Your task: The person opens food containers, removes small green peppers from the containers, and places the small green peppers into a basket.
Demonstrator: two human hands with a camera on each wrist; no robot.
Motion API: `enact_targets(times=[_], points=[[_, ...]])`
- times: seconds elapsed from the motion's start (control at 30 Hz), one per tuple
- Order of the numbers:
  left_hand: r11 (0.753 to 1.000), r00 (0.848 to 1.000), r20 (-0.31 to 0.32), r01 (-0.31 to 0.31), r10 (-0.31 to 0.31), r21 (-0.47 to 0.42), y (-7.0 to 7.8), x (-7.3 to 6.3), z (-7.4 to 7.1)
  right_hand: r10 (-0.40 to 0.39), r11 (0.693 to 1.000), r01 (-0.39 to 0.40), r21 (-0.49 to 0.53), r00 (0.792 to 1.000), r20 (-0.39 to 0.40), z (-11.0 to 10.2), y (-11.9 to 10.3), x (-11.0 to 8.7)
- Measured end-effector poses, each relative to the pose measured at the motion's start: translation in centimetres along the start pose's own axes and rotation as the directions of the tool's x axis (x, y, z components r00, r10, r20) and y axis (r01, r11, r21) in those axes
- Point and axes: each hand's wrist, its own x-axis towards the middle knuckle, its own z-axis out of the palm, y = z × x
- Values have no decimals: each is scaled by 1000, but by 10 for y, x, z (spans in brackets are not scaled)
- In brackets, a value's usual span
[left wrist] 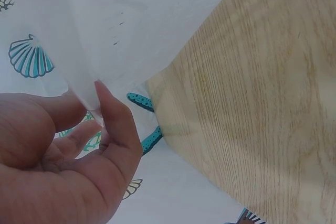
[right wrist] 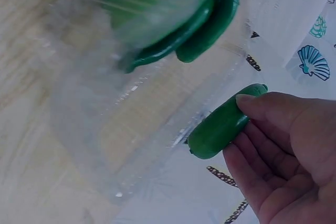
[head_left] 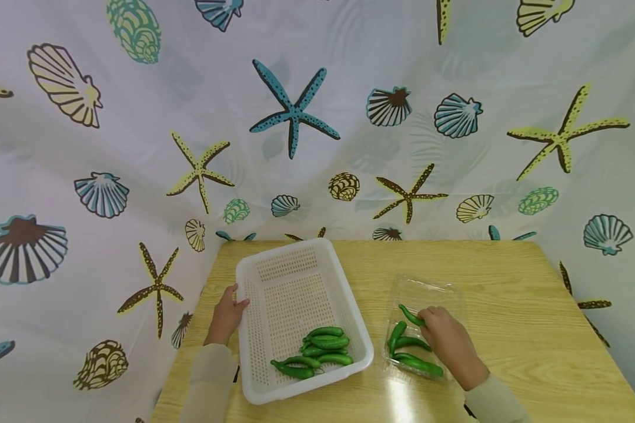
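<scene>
A white curtain (head_left: 317, 117) printed with starfish and shells hangs behind and round a pale wooden tabletop (head_left: 508, 276), closing off the work area. On the tabletop, left of centre, sits a white perforated basket (head_left: 296, 294), set at a slant; several green peppers (head_left: 317, 351) lie heaped in its near right corner. The left hand (head_left: 226, 317) grips the basket's left rim, thumb over the edge and fingers (left wrist: 113, 119) curled against the wall as the left wrist view shows, seemingly to steady it. To the right of the basket, well apart from it, lies a clear plastic tray (head_left: 428, 291), shallow and open-topped so its contents can be reached from above. Three or so loose peppers (head_left: 410, 352) lie in its near end. The right hand (head_left: 450, 343) rests over the tray with its fingers (right wrist: 262, 145) pinching a single pepper (head_left: 411, 316) by one end; the right wrist view shows that pepper held between thumb and fingertips just beside the tray's wall, with two more inside the tray beyond it. No brand, label or writing can be read on anything.
</scene>
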Motion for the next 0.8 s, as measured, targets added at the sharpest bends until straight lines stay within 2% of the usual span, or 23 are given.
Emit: enact_targets(times=[0.33, 0.8], points=[[1000, 1000, -5, 3, -3, 2, 1, 0, 1, -66, 998, 65, -26, 997, -46, -9, -19, 23], [1000, 1000, -4, 10, -10, 13, 0, 2, 1, -114, 993, 115, 16, 991, -66, -7, -49, 54]])
